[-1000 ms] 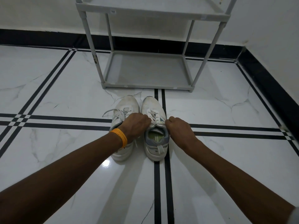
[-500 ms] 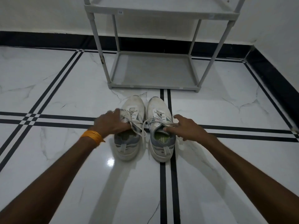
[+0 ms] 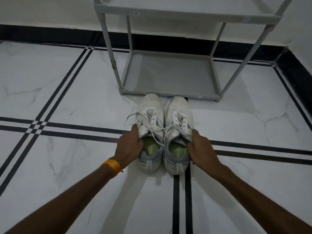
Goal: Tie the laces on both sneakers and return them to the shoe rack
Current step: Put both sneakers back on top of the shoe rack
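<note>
- Since half a second ago, both hands have been drawn back from the laces and brought to the collars of the two shoes, and the pair is now seen closer to the rack.
- The left hand (image 3: pixel 129 146), with an orange thread band (image 3: pixel 113 167) at its wrist, is closed around the outer side of the left white low-top sneaker (image 3: pixel 150 132), its fingertips tucked into the opening over the green insole.
- The right hand (image 3: pixel 200 147) is clamped on the outer collar of the right white low-top sneaker (image 3: pixel 178 132) in the same way.
- The sneakers are set side by side, touching, toes pointed at the grey plastic shoe rack (image 3: pixel 168 76), just in front of its bottom shelf.
- White laces (image 3: pixel 152 123) are seen loose across both tongues; whether a knot is tied cannot be told.
- Whether the soles are on the white marble floor with black stripes (image 3: pixel 67 98) or lifted off it cannot be told.
</note>
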The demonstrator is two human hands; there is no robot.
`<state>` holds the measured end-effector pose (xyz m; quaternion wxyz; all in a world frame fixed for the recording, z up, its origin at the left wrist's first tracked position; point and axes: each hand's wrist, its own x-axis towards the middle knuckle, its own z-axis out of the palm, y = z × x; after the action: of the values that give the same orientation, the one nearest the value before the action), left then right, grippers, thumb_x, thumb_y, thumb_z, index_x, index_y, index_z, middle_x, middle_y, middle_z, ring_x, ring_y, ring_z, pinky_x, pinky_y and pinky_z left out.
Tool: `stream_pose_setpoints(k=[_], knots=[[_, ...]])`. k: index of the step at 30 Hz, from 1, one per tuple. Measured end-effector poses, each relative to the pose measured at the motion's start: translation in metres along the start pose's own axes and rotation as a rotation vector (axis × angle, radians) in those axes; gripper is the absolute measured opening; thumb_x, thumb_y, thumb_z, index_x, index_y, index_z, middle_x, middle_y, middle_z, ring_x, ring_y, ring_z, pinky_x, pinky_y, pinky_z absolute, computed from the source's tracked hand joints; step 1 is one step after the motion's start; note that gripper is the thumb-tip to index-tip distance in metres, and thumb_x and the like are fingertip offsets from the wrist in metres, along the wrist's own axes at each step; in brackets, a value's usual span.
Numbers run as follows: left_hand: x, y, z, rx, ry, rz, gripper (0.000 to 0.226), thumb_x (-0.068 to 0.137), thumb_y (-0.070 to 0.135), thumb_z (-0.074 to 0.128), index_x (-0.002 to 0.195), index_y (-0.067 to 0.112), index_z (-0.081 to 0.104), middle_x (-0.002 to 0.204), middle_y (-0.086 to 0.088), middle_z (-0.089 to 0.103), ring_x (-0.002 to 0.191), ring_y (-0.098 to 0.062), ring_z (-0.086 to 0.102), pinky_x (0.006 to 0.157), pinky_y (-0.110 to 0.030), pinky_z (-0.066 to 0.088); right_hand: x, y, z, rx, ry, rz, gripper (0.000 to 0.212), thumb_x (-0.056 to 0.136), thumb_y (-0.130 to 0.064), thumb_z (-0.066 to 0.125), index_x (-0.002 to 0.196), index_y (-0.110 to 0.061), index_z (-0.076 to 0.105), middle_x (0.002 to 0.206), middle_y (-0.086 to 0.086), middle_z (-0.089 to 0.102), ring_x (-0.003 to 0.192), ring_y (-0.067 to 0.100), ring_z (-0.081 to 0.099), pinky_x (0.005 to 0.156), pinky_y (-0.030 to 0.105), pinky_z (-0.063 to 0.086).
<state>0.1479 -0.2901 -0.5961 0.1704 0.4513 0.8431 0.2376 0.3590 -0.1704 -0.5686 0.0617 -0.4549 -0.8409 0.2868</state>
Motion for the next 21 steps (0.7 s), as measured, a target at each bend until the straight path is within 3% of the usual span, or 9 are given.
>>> stream_pose_setpoints(k=[2,6,13,21], knots=[[0.001,0.009,-0.011,-0.035,0.039,0.026,0.039,0.089,0.019,0.051,0.126,0.007,0.044,0.103,-0.016,0.069,0.086,-0.037,0.065,0.072,-0.038,0.053,0.0,-0.009,-0.018,0.013,0.012,-0.017,0.026,0.094,-0.008,0.046,0.119,-0.004,0.046,0.101,0.016,0.065,0.077,0.026,0.06,0.065,0.034,0.048],[-0.005,0.034,-0.044,-0.056,0.08,0.069,0.045,0.09,0.019,0.051,0.132,0.008,0.042,0.106,-0.015,0.07,0.086,-0.037,0.067,0.074,-0.042,0.057,-0.007,-0.026,-0.058,0.025,0.02,-0.051,0.029,0.094,-0.007,0.047,0.123,-0.006,0.046,0.103,0.011,0.064,0.079,0.018,0.055,0.07,0.027,0.042],[-0.016,0.103,-0.14,-0.016,0.054,0.058,0.054,0.085,0.034,0.04,0.135,0.014,0.036,0.102,-0.013,0.071,0.081,-0.036,0.067,0.069,-0.047,0.058,-0.036,-0.082,-0.155,0.076,0.047,-0.009,0.034,0.09,-0.004,0.046,0.123,-0.008,0.046,0.106,0.01,0.063,0.09,0.026,0.061,0.079,0.032,0.048],[-0.008,0.218,-0.273,-0.027,0.065,0.062,0.05,0.09,0.019,0.051,0.137,0.01,0.037,0.1,-0.015,0.071,0.079,-0.036,0.067,0.07,-0.046,0.057,-0.042,-0.162,-0.305,0.106,0.058,0.073,0.046,0.091,-0.004,0.046,0.136,-0.009,0.041,0.115,0.012,0.063,0.1,0.029,0.061,0.088,0.038,0.05]])
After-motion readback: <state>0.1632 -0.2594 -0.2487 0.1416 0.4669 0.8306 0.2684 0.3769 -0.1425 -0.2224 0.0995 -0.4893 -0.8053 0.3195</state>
